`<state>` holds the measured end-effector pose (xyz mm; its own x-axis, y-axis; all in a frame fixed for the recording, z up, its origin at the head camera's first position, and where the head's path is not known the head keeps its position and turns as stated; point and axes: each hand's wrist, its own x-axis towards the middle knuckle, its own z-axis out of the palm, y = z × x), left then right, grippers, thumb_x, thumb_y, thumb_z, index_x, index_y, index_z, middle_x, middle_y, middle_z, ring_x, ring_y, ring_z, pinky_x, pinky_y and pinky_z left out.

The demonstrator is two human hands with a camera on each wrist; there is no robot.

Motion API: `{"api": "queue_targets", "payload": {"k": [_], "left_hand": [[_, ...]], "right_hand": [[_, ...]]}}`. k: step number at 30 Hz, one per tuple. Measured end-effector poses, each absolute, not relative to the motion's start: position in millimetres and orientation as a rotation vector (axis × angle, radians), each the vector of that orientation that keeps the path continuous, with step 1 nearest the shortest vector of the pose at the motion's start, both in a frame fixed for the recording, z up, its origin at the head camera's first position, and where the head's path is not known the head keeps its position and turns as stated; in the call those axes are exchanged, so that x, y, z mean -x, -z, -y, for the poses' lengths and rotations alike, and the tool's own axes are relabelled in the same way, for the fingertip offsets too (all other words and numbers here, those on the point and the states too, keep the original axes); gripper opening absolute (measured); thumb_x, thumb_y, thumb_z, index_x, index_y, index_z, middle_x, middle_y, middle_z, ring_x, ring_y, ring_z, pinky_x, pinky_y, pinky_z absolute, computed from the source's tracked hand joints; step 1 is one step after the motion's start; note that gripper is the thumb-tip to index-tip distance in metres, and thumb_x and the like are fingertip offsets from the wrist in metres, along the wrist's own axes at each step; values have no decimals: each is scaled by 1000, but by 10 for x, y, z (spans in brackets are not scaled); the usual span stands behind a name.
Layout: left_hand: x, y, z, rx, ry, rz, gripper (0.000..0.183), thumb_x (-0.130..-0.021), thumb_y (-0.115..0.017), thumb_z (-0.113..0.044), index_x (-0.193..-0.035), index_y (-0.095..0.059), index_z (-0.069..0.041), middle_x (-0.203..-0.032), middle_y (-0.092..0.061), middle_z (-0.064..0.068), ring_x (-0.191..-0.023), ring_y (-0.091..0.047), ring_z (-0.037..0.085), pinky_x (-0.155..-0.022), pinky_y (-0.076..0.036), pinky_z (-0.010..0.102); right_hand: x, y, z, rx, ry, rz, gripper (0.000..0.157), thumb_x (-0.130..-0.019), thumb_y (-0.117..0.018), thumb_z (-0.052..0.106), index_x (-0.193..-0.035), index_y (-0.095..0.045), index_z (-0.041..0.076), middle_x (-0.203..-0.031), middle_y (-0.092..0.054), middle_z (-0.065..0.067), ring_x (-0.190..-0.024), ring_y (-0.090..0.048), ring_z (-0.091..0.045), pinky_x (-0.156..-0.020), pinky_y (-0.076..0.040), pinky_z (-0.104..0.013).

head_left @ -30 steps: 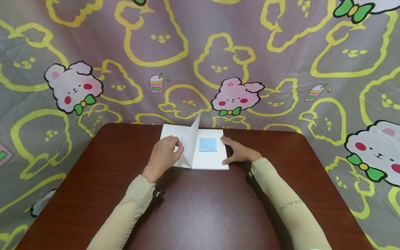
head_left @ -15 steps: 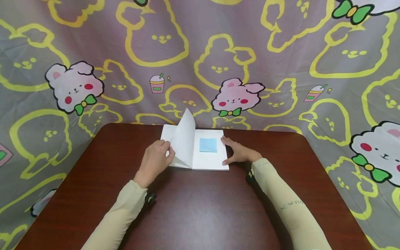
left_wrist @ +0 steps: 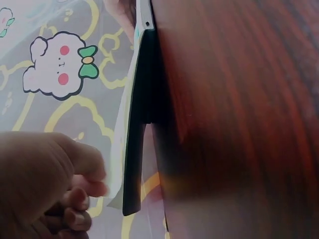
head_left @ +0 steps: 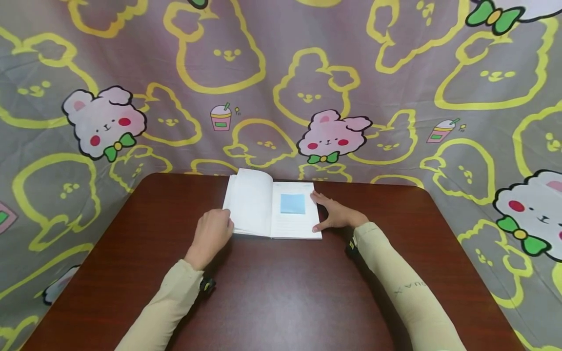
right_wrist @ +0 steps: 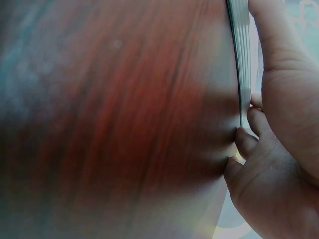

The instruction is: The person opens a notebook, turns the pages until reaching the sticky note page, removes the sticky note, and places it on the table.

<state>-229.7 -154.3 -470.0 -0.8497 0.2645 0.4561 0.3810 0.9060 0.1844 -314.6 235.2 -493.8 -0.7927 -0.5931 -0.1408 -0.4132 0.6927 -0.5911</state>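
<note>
An open notebook (head_left: 296,225) with white pages lies near the far edge of the table, and a light blue sticky note (head_left: 292,204) sits on its right page. The left leaf (head_left: 252,202) is curved over leftward from the spine. My left hand (head_left: 212,234) is at the notebook's left edge, fingers curled; in the left wrist view its fingertips are beside the page corner, with nothing visible between them. Seen there, the dark cover (left_wrist: 133,149) tilts up off the table. My right hand (head_left: 335,213) rests at the right edge, thumb and fingers spread along it.
The dark reddish-brown wooden table (head_left: 281,292) extends toward me. A patterned curtain (head_left: 263,73) with cartoon bears and rabbits hangs close behind the table and around its sides.
The upright leaf has swung left and come down over the left side. My left hand has moved left and slightly toward me, to the notebook's left edge. The right hand has stayed put.
</note>
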Motion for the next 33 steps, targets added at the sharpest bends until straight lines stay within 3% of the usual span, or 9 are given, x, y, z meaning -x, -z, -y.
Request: {"api": "queue_targets", "payload": {"k": [8, 12, 17, 20, 30, 33], "left_hand": [[2313, 4803, 1538, 424, 396, 2797, 33, -81, -58, 8, -54, -46, -8, -51, -43, 5, -50, -40, 17, -41, -37, 33], [2338, 4850, 1533, 412, 403, 2831, 33, -81, -55, 10, -53, -47, -7, -52, -46, 6, -50, -42, 17, -40, -39, 35], [2350, 4871, 1513, 370, 410, 2863, 26, -81, -54, 9, -58, -55, -2, -58, -58, 16, -52, -61, 32, -42, -49, 46], [2354, 4863, 1497, 333, 426, 2899, 20, -82, -54, 8, -64, -61, 2, -64, -62, 21, -56, -64, 39, -46, -52, 50], [2385, 4777, 1488, 171, 455, 3019, 11, -81, -66, -1, -72, -64, 4, -69, -64, 22, -58, -62, 34, -48, -52, 47], [2414, 4755, 1466, 146, 317, 3022, 13, -79, -74, -7, -75, -67, 4, -75, -67, 23, -68, -64, 38, -57, -55, 47]], "right_hand": [[3126, 4952, -2353, 770, 800, -2574, 119, -79, -88, 41, -164, -12, 6, -172, -5, -13, -158, -2, -36, -123, -9, -64], [3122, 4945, -2344, 770, 802, -2573, 119, -79, -88, 41, -164, -12, 6, -172, -5, -14, -158, -2, -36, -123, -8, -64], [3121, 4939, -2339, 771, 789, -2577, 118, -79, -88, 39, -164, -12, 6, -171, -5, -14, -158, -2, -35, -124, -6, -62], [3123, 4935, -2342, 761, 786, -2579, 118, -79, -88, 39, -164, -12, 6, -172, -5, -14, -158, -2, -35, -124, -6, -62], [3134, 4905, -2347, 766, 782, -2574, 118, -80, -87, 39, -163, -11, 5, -172, -5, -14, -158, -1, -35, -124, -5, -62], [3142, 4906, -2354, 759, 771, -2575, 118, -80, -87, 40, -164, -10, 5, -172, -5, -14, -158, 0, -35, -124, -5, -62]]}}
